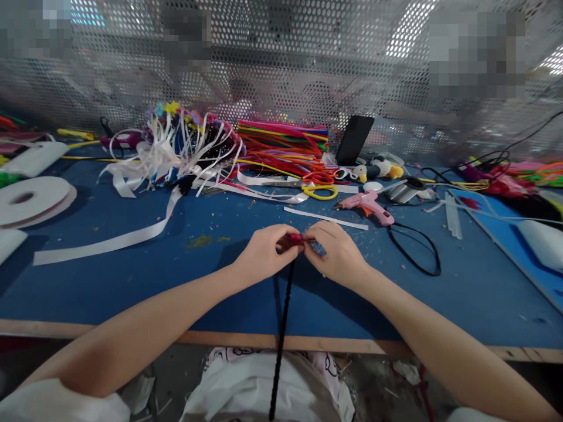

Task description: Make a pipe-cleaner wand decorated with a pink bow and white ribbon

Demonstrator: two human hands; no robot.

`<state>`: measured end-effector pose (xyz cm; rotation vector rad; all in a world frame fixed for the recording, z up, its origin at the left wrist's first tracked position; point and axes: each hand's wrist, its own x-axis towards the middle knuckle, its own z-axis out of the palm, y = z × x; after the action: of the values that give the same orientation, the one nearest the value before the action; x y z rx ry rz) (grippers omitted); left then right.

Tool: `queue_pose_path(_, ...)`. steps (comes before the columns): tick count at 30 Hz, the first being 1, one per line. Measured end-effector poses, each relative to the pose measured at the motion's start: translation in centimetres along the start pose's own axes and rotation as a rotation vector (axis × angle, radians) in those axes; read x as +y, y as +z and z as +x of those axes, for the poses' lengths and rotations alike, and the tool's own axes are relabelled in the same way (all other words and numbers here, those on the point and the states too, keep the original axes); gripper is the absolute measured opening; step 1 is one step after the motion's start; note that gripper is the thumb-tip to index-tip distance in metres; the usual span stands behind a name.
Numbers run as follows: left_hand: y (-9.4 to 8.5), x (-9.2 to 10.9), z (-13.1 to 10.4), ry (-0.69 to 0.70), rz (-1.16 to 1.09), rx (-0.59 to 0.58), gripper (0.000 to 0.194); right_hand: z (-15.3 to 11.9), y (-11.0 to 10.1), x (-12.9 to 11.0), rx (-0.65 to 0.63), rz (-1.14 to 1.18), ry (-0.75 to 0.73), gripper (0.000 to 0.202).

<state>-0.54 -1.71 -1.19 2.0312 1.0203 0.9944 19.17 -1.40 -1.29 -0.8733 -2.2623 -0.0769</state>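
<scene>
Above the middle of the table, my left hand (267,252) and my right hand (336,253) meet with thumbs and fingertips pinched together. Between them is a small dark-pink piece (294,237), mostly covered by the fingers, so its exact kind is unclear. Both hands grip it. A black twisted, pipe-cleaner-like strand (285,310) runs from under my fingers down past the table's front edge. Just beyond the hands lies a short white ribbon strip (325,218).
A pink glue gun (367,205) with a black cord lies right of centre, near yellow-handled scissors (320,192). Behind are bundled pipe cleaners (281,146), ribboned flower pieces (176,146) and a standing phone (354,139). A ribbon spool (48,196) sits left, a blue board (505,234) right.
</scene>
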Motion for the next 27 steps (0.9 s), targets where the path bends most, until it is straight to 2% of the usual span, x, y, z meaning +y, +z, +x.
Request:
queue_pose_path(3,0.2,-0.5,0.1,-0.034,0.001,0.024,0.017,0.0,-0.4,-0.2,-0.088,-0.004,0.034,0.008)
queue_pose_path(5,0.2,-1.0,0.3,-0.041,0.006,0.048,0.019,0.3,-1.2,-0.4,-0.144,0.002,0.041,0.018)
queue_pose_path(7,-0.1,-1.6,0.7,-0.048,0.009,0.072,0.020,1.0,-2.4,0.1,-0.126,0.014,0.038,0.028)
queue_pose_path(9,-0.6,-2.1,1.4,-0.062,0.003,0.073,0.017,2.0,-3.8,2.0,-0.040,0.015,0.057,0.020)
queue_pose_path(10,-0.9,-2.3,1.8,-0.072,-0.003,0.061,0.016,2.6,-4.5,3.6,-0.005,-0.002,0.083,0.012)
queue_pose_path(13,-1.7,-2.8,3.1,-0.092,-0.025,0.004,0.015,4.6,-6.1,10.3,0.030,-0.225,0.218,0.012)
queue_pose_path(15,-2.0,-3.0,3.9,-0.099,-0.025,-0.018,0.015,5.9,-6.8,15.4,-0.040,-0.448,0.282,0.021)
queue_pose_path(18,-2.1,-3.4,4.6,-0.124,-0.017,-0.027,0.016,7.3,-6.9,21.7,-0.043,-0.557,0.348,0.043)
queue_pose_path(22,-2.1,-3.8,4.8,-0.131,0.014,-0.023,0.013,8.7,-5.8,27.2,-0.051,-0.638,0.405,0.062)
queue_pose_path(24,-2.1,-3.9,4.9,-0.128,0.027,-0.021,0.013,9.4,-5.0,29.2,-0.071,-0.654,0.422,0.060)
queue_pose_path(27,-2.1,-4.0,5.0,-0.136,0.029,-0.017,0.011,10.3,-3.8,31.7,-0.110,-0.657,0.438,0.044)
